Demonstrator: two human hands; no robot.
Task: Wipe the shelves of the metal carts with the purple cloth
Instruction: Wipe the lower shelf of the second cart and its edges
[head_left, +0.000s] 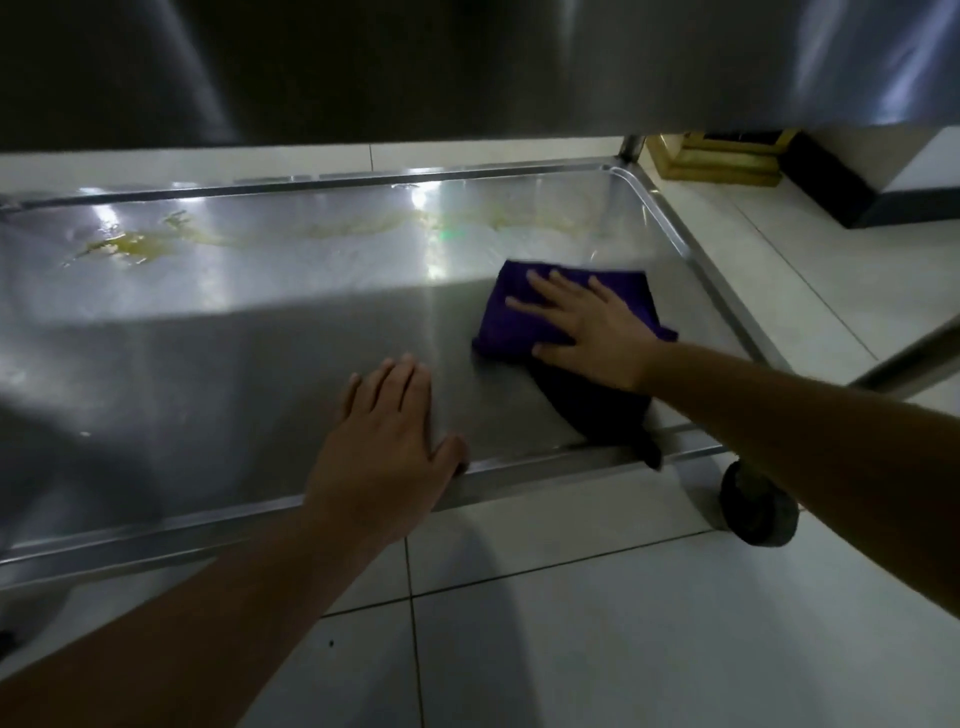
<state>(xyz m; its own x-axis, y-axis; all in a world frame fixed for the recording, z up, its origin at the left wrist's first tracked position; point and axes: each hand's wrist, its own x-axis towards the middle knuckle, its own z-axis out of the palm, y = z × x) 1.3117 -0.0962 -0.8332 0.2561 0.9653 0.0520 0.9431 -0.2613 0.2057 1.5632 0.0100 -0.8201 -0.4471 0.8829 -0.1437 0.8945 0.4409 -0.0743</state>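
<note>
The bottom shelf (218, 364) of a metal cart fills the view, a shallow steel tray with a raised rim. A folded purple cloth (506, 317) lies on its right half. My right hand (587, 327) presses flat on the cloth with fingers spread and straight. My left hand (387, 447) rests flat on the shelf near its front rim, left of the cloth, thumb at the edge. A yellowish smear (130, 247) runs along the far side of the shelf, with wet streaks toward the right.
The cart's upper shelf (467, 67) hangs low overhead. A black caster wheel (758, 512) sits at the front right corner, with a cart leg (914, 358) above it. White floor tiles (597, 623) lie in front. A wooden base (722, 158) and dark skirting stand at the back right.
</note>
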